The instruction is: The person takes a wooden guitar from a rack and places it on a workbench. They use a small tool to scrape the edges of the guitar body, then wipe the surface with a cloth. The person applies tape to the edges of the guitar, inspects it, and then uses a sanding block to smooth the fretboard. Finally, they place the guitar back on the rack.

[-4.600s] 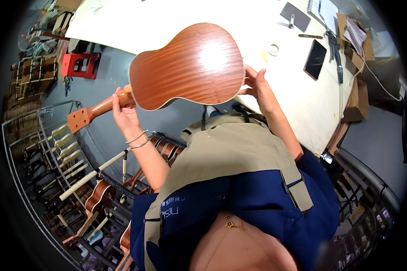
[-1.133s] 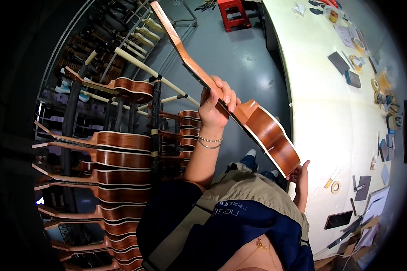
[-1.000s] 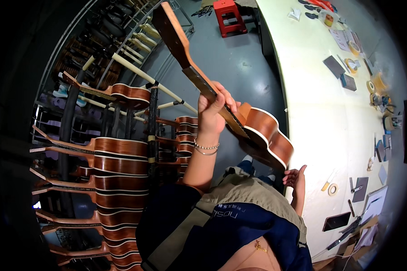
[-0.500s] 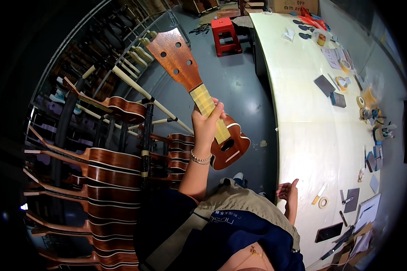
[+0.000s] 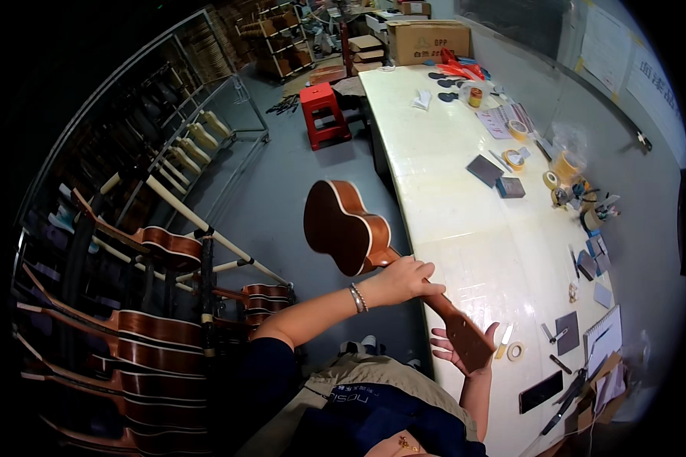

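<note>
A brown ukulele with pale edge binding is gripped by the neck in my left hand, fingers wrapped round it. Its body hangs over the floor at the table's left edge, with the dark back turned up. The headstock points toward me and to the right, over the table's near left edge. My right hand lies open just beneath the headstock, fingers spread and palm up. Whether that palm touches the wood I cannot tell.
On the white table to my right lie a tape roll, a dark phone, a spiral notebook and sanding blocks. A rack with several instrument bodies stands at my left. Ahead is a red stool.
My left hand has swung the ukulele right and turned it over, so its headstock now points toward me and its back shows. My right hand has opened under the headstock.
</note>
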Demonstrator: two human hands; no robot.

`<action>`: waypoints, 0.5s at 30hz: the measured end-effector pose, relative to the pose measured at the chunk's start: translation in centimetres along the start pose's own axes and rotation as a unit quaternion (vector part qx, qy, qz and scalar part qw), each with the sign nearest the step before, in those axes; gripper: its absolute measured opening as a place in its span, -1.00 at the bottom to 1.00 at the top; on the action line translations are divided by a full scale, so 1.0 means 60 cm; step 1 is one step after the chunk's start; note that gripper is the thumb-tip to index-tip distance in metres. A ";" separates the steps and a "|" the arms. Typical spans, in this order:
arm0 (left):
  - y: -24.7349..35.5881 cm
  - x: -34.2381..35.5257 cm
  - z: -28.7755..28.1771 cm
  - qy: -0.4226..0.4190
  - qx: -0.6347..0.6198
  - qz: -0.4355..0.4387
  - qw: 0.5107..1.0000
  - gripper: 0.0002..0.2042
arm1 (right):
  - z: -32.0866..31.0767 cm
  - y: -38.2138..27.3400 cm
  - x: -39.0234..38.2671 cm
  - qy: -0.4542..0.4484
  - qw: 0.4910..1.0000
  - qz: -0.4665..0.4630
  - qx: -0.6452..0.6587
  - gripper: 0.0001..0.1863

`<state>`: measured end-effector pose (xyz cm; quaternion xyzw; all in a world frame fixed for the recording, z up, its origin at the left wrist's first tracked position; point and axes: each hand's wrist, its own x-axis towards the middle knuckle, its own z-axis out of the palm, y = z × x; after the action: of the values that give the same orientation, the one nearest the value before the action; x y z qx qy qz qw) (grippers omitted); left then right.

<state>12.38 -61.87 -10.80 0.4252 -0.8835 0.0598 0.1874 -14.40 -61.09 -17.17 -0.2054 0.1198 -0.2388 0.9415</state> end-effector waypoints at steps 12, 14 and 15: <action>0.076 0.151 0.093 -0.057 -0.028 0.128 0.990 -0.42 | -0.083 0.066 -0.129 0.205 0.923 -0.103 -0.308 -0.04; 0.063 0.157 0.093 -0.015 -0.009 0.066 0.998 -0.43 | -0.121 0.086 -0.154 0.220 0.913 -0.095 -0.331 -0.07; 0.053 0.168 0.090 -0.011 -0.003 0.046 0.999 -0.48 | -0.137 0.096 -0.165 0.220 0.898 -0.106 -0.365 -0.08</action>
<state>2.65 -68.63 -11.77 0.3839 -0.9044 0.0614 0.1757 -23.24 -54.21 -25.74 -0.4878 0.3805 -0.3161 0.7193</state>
